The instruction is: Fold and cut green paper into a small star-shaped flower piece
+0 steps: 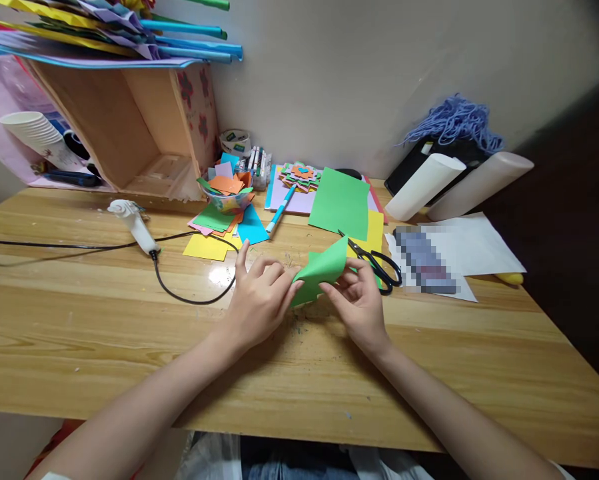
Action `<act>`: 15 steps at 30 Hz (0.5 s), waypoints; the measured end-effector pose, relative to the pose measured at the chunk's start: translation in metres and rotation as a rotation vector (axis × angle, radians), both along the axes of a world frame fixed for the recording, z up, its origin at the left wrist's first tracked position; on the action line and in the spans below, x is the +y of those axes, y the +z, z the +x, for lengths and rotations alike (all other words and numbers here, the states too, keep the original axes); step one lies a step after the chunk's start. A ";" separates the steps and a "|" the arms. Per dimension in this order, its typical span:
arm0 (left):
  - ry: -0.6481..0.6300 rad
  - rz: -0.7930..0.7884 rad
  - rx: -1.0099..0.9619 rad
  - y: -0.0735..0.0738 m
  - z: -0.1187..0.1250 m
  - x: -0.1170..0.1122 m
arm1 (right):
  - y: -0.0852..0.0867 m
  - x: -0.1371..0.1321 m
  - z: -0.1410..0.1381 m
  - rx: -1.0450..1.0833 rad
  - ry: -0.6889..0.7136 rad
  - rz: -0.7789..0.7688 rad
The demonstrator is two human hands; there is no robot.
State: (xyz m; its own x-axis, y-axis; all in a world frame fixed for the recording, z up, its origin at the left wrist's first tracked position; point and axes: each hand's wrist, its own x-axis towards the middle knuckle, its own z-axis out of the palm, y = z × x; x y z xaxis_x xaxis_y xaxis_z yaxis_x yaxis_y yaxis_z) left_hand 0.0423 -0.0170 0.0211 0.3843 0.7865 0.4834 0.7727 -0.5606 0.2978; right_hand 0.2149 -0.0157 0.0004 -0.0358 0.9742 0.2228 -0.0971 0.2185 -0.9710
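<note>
Head view: we saw a small green paper (325, 268) held up over the middle of the bench (289, 393), bent over on itself; we could not tell whether it was creased. The left hand (258, 297) pinched its left edge between thumb and fingers, with one finger raised clear. The right hand (362, 303) grasped the right side, thumb in front and fingers partly hidden behind.

We logged black-handled scissors (388, 272) just beyond the right hand, lying partly over a yellow sheet (376, 230). A larger green sheet (336, 203) lay behind the hands, near a layered paper flower (298, 175) and a blue pen (282, 210). To the left we noted a bowl (232, 201) of paper scraps and a white corded tool (138, 227).
</note>
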 end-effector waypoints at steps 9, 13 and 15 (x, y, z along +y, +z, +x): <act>0.028 0.241 0.040 -0.001 0.004 -0.004 | 0.002 -0.005 0.009 -0.401 -0.277 0.583; 0.029 0.286 0.016 0.000 0.009 -0.006 | 0.004 -0.004 0.012 -0.633 -0.274 0.779; 0.037 0.284 0.011 0.000 0.010 -0.007 | 0.005 -0.004 0.012 -0.668 -0.281 0.780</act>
